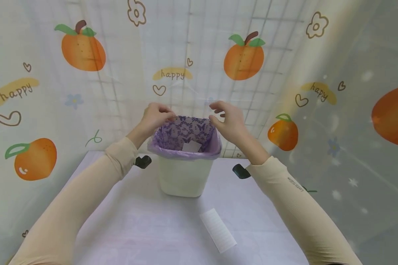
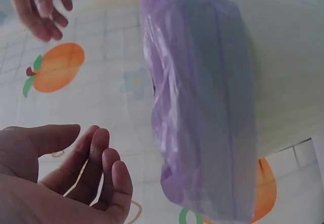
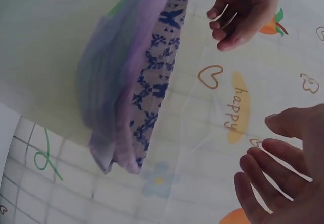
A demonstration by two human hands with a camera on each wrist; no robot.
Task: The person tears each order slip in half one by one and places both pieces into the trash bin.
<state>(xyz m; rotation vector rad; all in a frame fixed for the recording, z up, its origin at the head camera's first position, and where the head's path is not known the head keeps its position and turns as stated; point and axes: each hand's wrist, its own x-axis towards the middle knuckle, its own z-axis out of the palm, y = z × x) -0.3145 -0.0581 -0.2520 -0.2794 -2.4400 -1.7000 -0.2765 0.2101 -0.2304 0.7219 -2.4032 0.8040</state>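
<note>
A pale trash bin (image 1: pixel 185 178) stands upright at the table's far side, a purple trash bag (image 1: pixel 182 154) folded over its rim. The bag's inside shows a dark butterfly and flower pattern, and a small white piece of paper (image 1: pixel 191 146) lies within. My left hand (image 1: pixel 156 117) is over the bin's back left corner; in the left wrist view its loosely bent fingers (image 2: pixel 96 158) are apart from the bag and hold nothing. My right hand (image 1: pixel 229 119) hovers by the back right corner, fingers spread and holding nothing, as the right wrist view also shows.
On the table (image 1: pixel 136 224), a white lined paper strip (image 1: pixel 218 230) lies in front of the bin. Behind rises a translucent curtain (image 1: pixel 205 44) printed with oranges. Black pieces (image 1: pixel 143 162) show beneath both wrists.
</note>
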